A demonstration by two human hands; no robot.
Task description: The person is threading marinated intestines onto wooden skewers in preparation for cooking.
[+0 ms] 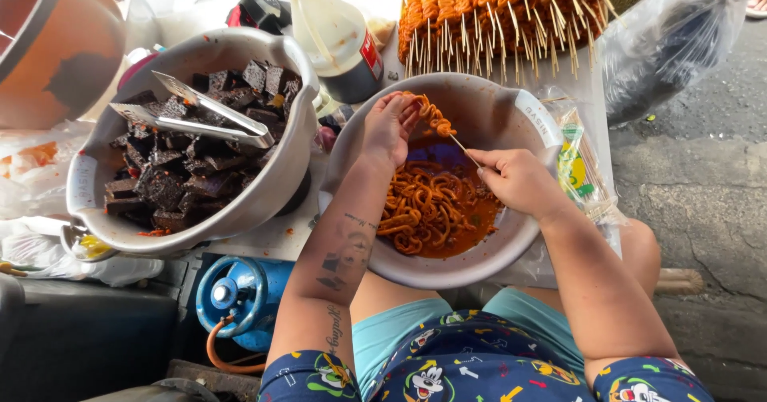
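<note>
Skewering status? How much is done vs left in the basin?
Done: a stack of finished skewers lies above the basin. In hand: the right hand holds a stick while the left hand threads an orange coiled strip onto it. Left: a good pile of sauced strips in the basin, and spare sticks bagged beside it.

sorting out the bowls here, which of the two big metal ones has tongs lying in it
The left bowl, filled with dark brown cubes, has the metal tongs lying on top. The other bowl, under both hands, holds orange curled strips in sauce.
</note>
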